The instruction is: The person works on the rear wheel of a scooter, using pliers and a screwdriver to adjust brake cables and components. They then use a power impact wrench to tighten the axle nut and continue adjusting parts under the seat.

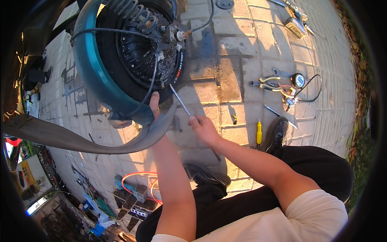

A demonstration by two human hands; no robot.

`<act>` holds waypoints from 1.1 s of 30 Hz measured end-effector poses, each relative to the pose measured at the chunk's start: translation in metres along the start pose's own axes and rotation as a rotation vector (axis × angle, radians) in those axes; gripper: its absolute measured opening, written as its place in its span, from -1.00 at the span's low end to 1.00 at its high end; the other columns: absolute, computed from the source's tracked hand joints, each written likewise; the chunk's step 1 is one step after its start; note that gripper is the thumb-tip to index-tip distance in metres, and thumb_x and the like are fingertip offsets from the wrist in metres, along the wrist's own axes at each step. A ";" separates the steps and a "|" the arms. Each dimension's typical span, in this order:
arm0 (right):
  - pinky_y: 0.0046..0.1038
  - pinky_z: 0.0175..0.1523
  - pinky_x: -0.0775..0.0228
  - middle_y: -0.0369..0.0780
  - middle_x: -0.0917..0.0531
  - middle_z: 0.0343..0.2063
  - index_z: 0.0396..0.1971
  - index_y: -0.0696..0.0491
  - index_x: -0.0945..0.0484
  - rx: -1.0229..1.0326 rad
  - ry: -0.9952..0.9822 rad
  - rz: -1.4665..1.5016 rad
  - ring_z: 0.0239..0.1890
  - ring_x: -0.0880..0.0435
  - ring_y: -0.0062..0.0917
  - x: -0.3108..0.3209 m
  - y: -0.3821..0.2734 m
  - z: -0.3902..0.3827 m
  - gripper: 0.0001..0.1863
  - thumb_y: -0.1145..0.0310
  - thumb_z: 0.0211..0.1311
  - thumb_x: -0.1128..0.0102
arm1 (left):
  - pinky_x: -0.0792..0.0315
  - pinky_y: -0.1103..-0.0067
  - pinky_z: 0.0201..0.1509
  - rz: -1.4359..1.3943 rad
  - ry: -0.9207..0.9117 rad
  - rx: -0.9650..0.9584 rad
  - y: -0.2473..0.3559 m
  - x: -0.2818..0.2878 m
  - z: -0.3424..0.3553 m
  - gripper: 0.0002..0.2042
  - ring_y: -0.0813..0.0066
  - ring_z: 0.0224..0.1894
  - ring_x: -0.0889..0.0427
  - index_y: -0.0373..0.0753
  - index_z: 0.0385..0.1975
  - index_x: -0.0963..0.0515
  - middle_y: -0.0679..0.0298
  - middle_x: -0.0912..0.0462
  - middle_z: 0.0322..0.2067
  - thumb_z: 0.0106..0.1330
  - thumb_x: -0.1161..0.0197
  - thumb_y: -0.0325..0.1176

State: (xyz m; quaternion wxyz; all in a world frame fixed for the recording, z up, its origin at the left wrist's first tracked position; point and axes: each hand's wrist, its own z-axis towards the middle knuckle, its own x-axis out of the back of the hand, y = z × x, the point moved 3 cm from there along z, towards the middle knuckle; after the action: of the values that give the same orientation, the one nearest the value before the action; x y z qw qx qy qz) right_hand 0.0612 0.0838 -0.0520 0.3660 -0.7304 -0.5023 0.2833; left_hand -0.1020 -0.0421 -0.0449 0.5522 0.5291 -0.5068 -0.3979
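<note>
A scooter-type wheel with a black tire (pixel 109 60) and a dark finned hub (pixel 139 56) stands under a teal fender (pixel 90 52). My left hand (pixel 155 106) grips the tire's lower part, its thumb pressed to the sidewall. The fender and a grey curved flap (pixel 161 121) partly hide that hand. My right hand (pixel 204 129) is closed around the near end of a slim metal tire lever (pixel 181 101). The lever's far tip meets the edge between tire and rim.
To the right lie pliers (pixel 268 84), a wrench (pixel 282 72), a digital pressure gauge (pixel 298 80), a metal rod (pixel 280 116) and a yellow screwdriver (pixel 259 132). A small box (pixel 295 27) sits farther off. An orange hose (pixel 137 174) and a power tool (pixel 139 192) are at lower left.
</note>
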 end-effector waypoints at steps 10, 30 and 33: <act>-0.22 -0.29 -0.37 0.04 -0.56 -0.59 -0.48 0.25 -0.55 -0.002 -0.059 -0.370 -0.48 -0.56 -0.10 0.050 -0.053 0.021 -0.61 0.18 0.27 -0.01 | -0.33 0.49 0.17 0.023 0.001 -0.044 -0.001 0.003 -0.003 -0.43 0.37 0.01 -0.46 -0.36 0.04 -0.43 0.21 -0.45 0.07 -0.05 -0.42 -0.39; -0.31 -0.36 -0.32 -0.04 -0.49 -0.63 -0.43 0.22 -0.48 0.209 -0.180 -0.162 -0.55 -0.47 -0.35 0.025 -0.043 -0.032 -0.60 0.15 0.37 0.07 | -0.34 0.49 0.12 -0.376 -0.117 0.175 -0.033 0.007 0.012 -0.48 0.37 -0.03 -0.47 -0.37 -0.01 -0.48 0.21 -0.51 -0.01 -0.01 -0.41 -0.32; -0.36 -0.32 -0.34 -0.09 -0.53 -0.58 -0.38 0.23 -0.50 0.201 -0.232 -0.149 -0.50 -0.48 -0.42 0.021 -0.062 -0.024 -0.59 0.13 0.37 0.06 | -0.36 0.49 0.07 0.059 0.005 0.066 -0.037 0.011 0.013 -0.53 0.36 -0.07 -0.52 -0.35 -0.10 -0.55 0.16 -0.60 -0.11 0.03 -0.40 -0.19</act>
State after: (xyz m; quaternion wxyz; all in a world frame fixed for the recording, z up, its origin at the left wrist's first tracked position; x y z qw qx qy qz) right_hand 0.0545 0.1113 0.0112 0.3969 -0.6133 -0.5629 0.3867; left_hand -0.1095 -0.0601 -0.0805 0.5471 0.5328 -0.5338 -0.3632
